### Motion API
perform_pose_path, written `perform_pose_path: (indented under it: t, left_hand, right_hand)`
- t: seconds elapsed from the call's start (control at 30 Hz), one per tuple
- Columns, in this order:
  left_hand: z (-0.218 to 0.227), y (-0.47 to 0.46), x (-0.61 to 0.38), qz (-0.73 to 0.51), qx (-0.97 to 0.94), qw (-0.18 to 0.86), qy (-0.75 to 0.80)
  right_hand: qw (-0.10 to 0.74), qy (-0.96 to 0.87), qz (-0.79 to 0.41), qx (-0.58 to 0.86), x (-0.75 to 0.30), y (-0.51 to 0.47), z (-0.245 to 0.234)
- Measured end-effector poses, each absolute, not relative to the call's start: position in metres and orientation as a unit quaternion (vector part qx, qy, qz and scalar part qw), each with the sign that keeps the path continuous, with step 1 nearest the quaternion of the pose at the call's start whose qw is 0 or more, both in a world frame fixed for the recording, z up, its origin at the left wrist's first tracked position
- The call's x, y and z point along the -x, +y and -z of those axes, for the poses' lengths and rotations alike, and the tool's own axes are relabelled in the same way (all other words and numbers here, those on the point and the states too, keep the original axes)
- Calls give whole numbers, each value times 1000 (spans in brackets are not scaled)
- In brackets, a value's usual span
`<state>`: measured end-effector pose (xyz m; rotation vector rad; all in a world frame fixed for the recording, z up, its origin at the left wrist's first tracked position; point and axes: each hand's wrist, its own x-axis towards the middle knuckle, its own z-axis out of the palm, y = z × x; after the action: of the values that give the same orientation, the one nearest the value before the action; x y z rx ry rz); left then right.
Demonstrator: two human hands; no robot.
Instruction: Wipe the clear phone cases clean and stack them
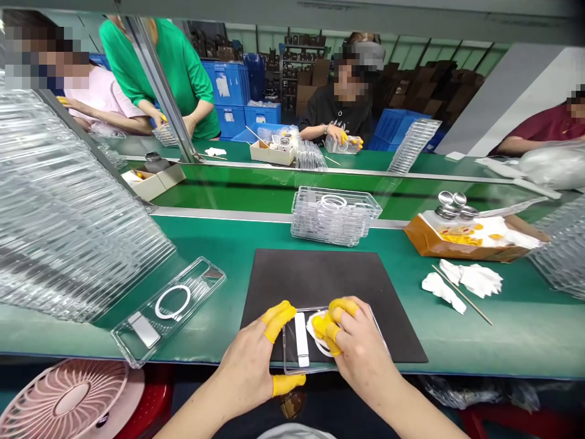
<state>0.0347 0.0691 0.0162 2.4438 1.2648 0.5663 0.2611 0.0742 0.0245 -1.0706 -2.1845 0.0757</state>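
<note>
A clear plastic case [290, 344] lies on a black mat [320, 277] at the front of the green belt. My left hand [244, 366], with yellow finger cots, grips the case's left edge. My right hand [361, 347], also in yellow cots, pinches a white ring [316, 332] inside the case and hides most of it. A white strip [301, 338] lies in the case between my hands. To the left, on the belt, rests a second clear case [169, 311] with its own white ring.
A stack of clear cases [333, 216] stands beyond the mat. An orange box [457, 241] holds metal discs, with tissue [470, 280] and a wooden stick [461, 294] nearby. A tall stack of cases [68, 213] leans at the left. Co-workers sit across the belt.
</note>
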Motion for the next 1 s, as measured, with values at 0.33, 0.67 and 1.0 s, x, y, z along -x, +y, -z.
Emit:
perform_pose_path:
  t: [0.33, 0.67, 1.0]
  left_hand:
    - [-12, 69, -35, -207, -862, 140, 442]
    - [-15, 68, -36, -204, -861, 145, 443]
    - [-16, 67, -35, -200, -862, 140, 445]
  right_hand:
    - [344, -843, -27, 412, -259, 78, -27]
    - [314, -856, -48, 408, -265, 80, -30]
    - [302, -863, -71, 399, -265, 82, -23]
